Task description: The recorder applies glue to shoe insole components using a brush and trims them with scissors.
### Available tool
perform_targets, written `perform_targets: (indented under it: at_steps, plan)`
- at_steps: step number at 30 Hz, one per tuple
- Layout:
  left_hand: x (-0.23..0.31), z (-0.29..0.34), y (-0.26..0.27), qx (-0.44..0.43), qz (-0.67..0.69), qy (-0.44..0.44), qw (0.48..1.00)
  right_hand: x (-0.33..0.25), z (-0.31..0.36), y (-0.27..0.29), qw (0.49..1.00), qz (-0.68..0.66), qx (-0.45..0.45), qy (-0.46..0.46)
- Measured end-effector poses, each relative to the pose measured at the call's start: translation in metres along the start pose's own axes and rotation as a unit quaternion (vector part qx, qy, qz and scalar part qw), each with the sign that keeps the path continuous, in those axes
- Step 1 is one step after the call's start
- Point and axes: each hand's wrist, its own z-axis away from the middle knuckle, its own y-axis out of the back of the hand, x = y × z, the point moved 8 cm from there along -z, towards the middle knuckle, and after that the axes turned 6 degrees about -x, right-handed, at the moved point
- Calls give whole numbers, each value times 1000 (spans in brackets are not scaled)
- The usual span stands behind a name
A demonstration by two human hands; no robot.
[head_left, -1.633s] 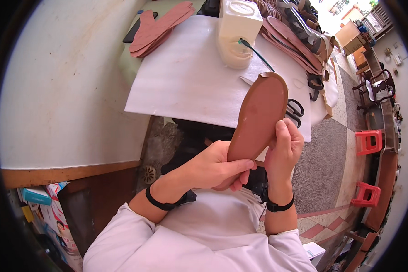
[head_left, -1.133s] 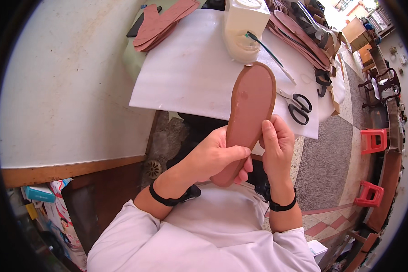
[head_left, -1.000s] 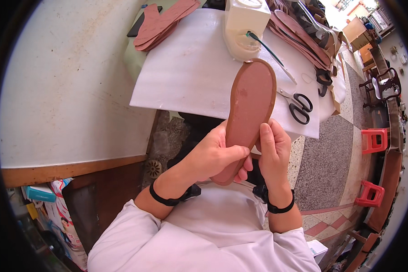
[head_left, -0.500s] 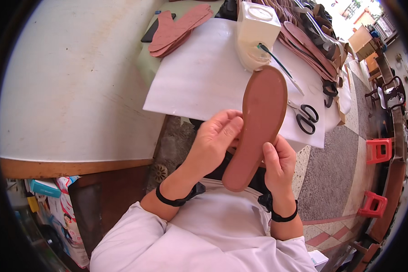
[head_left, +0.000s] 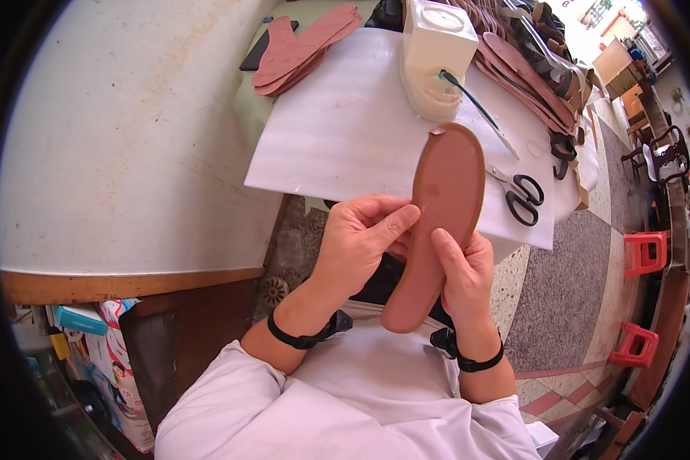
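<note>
A reddish-brown shoe insole [head_left: 446, 180] with a darker brown rim is held up between both hands, its wide end pointing away. A small pale flap shows at its far end. My left hand [head_left: 372, 234] pinches the insole's left edge with thumb and forefinger. On the other side my right hand [head_left: 466, 268] grips it, thumb laid on the face and fingers behind, mostly hidden. Just past the insole's right edge lie scissors [head_left: 523, 198] with black handles. Beyond its far end stands a cream plastic container [head_left: 433, 73] with a green-handled brush [head_left: 471, 100] in its opening.
The white work sheet [head_left: 330, 123] lies under the container and scissors. Stacked reddish insole pieces [head_left: 303, 50] lie far left, near a dark phone [head_left: 261, 52]. More insoles [head_left: 525, 80] are piled far right. A pale table [head_left: 130, 153] fills the left. Red stools [head_left: 644, 253] stand on the floor.
The insole has come slightly nearer and lower. My right thumb has slid from its edge further onto its face, and my left thumb now presses the left edge.
</note>
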Motion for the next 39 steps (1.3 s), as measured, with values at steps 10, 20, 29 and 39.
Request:
perform_targets:
  at_steps: [10, 20, 29, 39]
  plan:
    - [-2, 2, -1, -10, -66, 22, 998, -13, 4, -5, 997, 69, -42, -11]
    - [2, 9, -6, 14, -116, 15, 993, -12, 7, -3, 995, 77, -54, -16]
    - [3, 11, -14, 12, -129, 5, 991, -16, 9, -2, 995, 80, -59, -24]
    - [5, 18, -12, -33, -95, 64, 993, -32, 10, -5, 981, 180, -79, 2]
